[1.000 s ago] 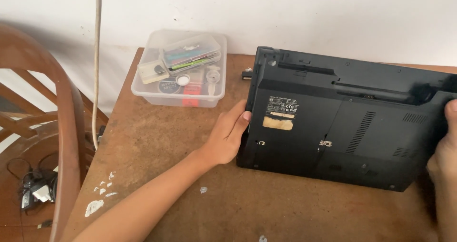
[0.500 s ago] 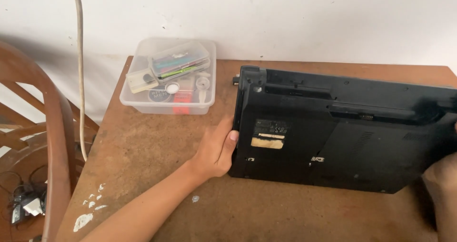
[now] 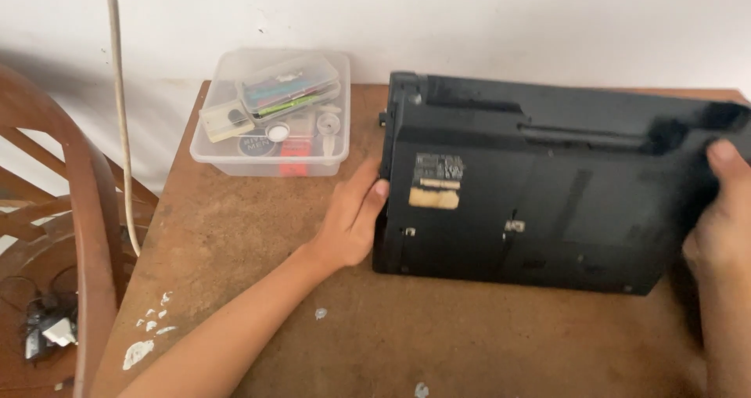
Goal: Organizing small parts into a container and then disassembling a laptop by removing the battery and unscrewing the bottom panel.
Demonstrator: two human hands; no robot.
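A black laptop (image 3: 547,187) lies upside down on the brown table (image 3: 258,234), its underside with stickers and vents facing up. My left hand (image 3: 352,214) grips its left edge, thumb on the underside. My right hand (image 3: 724,210) holds the right edge, thumb on top near the dark battery bay. The laptop looks slightly raised and blurred at the right end.
A clear plastic box (image 3: 270,112) holding small tools and parts stands at the table's back left by the white wall. A wooden chair (image 3: 55,226) is left of the table. A pale cable (image 3: 121,108) hangs down beside it. White paint flecks (image 3: 149,335) mark the tabletop.
The laptop, held at both ends, has shifted and turned a little on the table. My right thumb now reaches further onto its underside. The view has drifted to the left.
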